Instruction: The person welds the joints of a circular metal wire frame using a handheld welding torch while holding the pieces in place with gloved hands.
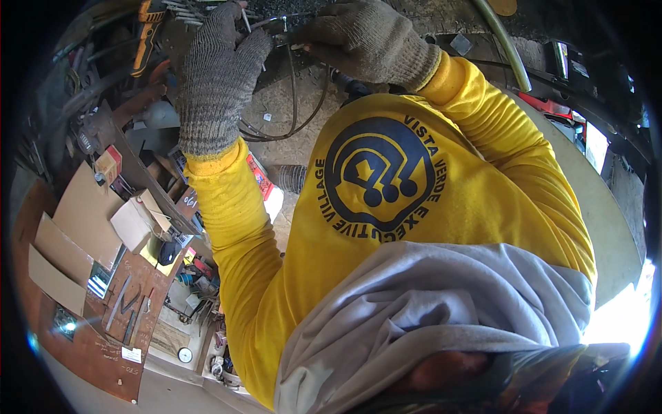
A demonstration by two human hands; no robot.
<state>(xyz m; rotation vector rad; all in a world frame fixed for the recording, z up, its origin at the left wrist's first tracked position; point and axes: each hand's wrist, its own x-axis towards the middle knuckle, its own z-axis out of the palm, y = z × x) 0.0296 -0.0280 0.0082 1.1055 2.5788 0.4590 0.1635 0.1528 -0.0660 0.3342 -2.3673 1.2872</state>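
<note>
Both hands wear grey-brown knit gloves and work close together at the top of the view. My left hand [219, 79] is closed, with a thin pale rod [246, 21] showing between its thumb and fingers. My right hand [369, 45] is curled closed beside a small shiny metal fitting [284, 33]; a short light tip shows at its fingers, and what it grips is mostly hidden. From near the fitting a thin dark cable [294, 90] hangs down and loops below the hands.
A bundle of thin rods [183, 10] and a yellow-and-black tool [146, 36] lie left of my left hand. Cardboard boxes [134, 222] and hand tools stand on a brown bench [103, 359] at lower left. A yellowish hose [507, 41] hangs at upper right.
</note>
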